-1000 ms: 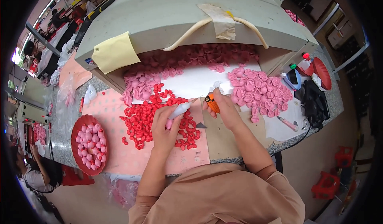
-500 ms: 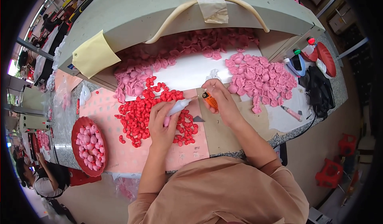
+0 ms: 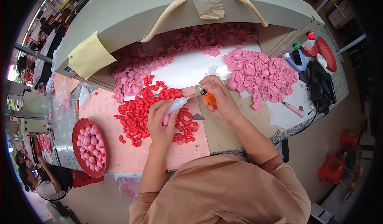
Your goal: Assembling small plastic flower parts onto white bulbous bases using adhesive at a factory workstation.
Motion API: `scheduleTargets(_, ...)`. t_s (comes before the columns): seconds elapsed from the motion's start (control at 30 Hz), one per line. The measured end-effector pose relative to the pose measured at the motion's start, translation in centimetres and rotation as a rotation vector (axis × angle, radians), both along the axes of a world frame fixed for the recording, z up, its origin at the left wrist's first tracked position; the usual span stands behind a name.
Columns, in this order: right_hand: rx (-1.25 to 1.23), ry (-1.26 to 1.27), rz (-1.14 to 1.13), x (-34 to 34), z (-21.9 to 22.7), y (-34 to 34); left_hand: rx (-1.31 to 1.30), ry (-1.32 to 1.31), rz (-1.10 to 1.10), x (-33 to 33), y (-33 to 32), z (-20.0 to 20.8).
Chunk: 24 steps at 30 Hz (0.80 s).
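My left hand [image 3: 160, 122] is closed around a white squeeze bottle [image 3: 175, 104], its thin nozzle pointing right. Something pink, perhaps a ball-shaped piece [image 3: 165, 120], shows between the same fingers. An orange lighter [image 3: 208, 99] is gripped in my right hand [image 3: 222, 100], its top close to the nozzle tip. At the lighter's top a small pale spot looks like a flame. Under and around my left hand lie many glossy red bean-shaped pieces [image 3: 137, 114]. Pink petal-like cupped pieces [image 3: 259, 76] are heaped beyond my right hand.
A grey-green hood [image 3: 131, 20] arches over the far side, with more pink pieces inside. At the left stands a red bowl [image 3: 104, 160] of pink balls. A pink-and-white tube [image 3: 293, 109] and a black bag [image 3: 319, 84] lie right. Another person [image 3: 48, 182] sits far left.
The pale flame-like spot now shows at the lighter's top. The lighter has shifted slightly left and up toward the nozzle. Both hands keep their holds.
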State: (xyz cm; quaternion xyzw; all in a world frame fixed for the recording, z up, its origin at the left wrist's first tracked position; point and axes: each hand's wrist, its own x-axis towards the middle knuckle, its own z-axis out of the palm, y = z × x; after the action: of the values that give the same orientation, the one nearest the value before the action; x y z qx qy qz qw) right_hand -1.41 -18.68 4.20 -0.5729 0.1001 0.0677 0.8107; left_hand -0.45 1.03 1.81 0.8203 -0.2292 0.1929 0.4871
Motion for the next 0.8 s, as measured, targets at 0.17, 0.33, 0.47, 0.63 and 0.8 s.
scheduleTargets(0.17,0.005,0.004,0.004,-0.04,0.13,0.03,-0.007,0.006,0.009,-0.03,-0.02,-0.03)
scheduleTargets(0.33,0.017,0.016,-0.006,-0.01,-0.03,-0.03,-0.003,0.011,0.007,-0.03,-0.07,0.02)
scheduleTargets(0.47,0.016,0.014,-0.001,-0.04,0.1,0.09,0.004,0.002,0.008,-0.05,-0.12,0.14)
scheduleTargets(0.63,0.023,0.002,-0.002,0.03,0.06,0.13,0.003,0.008,0.006,0.02,0.07,0.0)
scheduleTargets(0.8,0.029,-0.005,-0.004,0.03,-0.07,0.17,0.01,-0.002,0.008,0.07,0.05,-0.07)
